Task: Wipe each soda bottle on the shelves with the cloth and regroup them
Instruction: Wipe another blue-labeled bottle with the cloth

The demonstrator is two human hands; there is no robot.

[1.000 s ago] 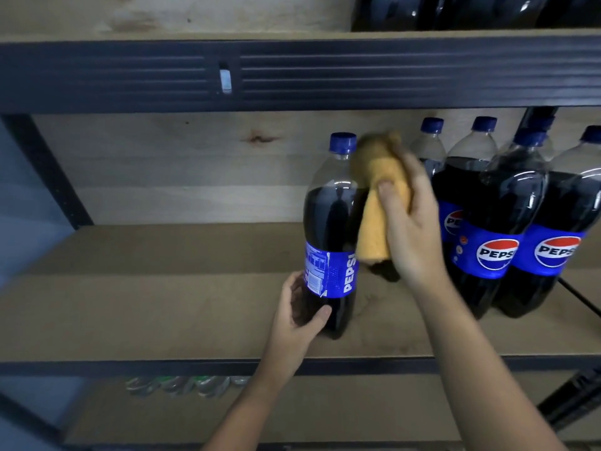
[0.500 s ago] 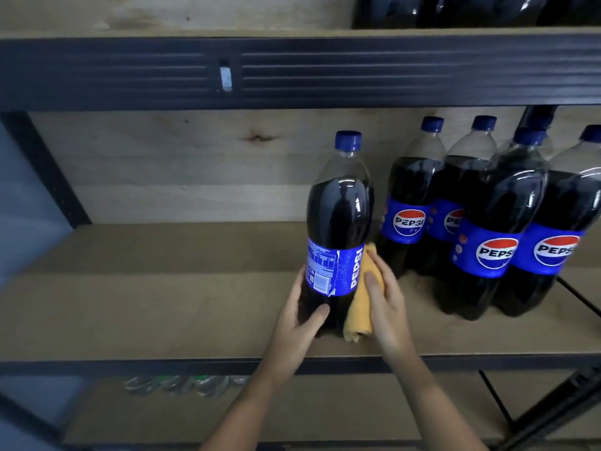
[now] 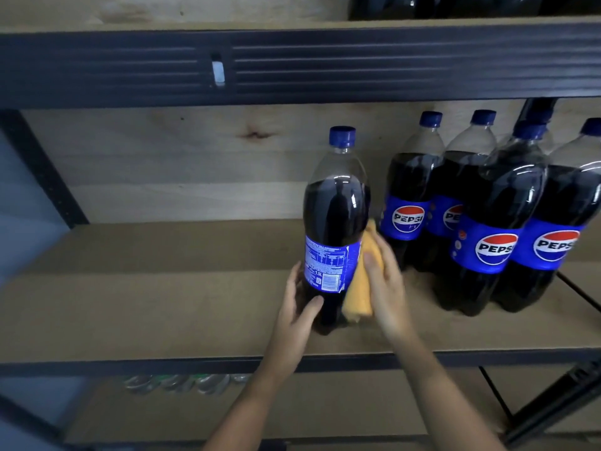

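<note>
A single Pepsi bottle (image 3: 335,222) with a blue cap stands upright on the middle shelf (image 3: 162,304), its barcode side of the label facing me. My left hand (image 3: 297,307) grips its lower body from the left, thumb across the front. My right hand (image 3: 385,288) presses a folded orange cloth (image 3: 458,281) against the bottle's right side at label height. Several more Pepsi bottles (image 3: 487,222) stand grouped to the right, logos facing out.
A dark metal beam (image 3: 292,66) of the upper shelf runs overhead, with more dark bottles (image 3: 455,4) above it. Clear bottle tops (image 3: 182,382) show on the shelf below. A dark upright post (image 3: 42,167) stands at the left.
My right hand brought the cloth down from the bottle's neck to its base, then back up a little to the label. The bottle has turned, showing its barcode side.
</note>
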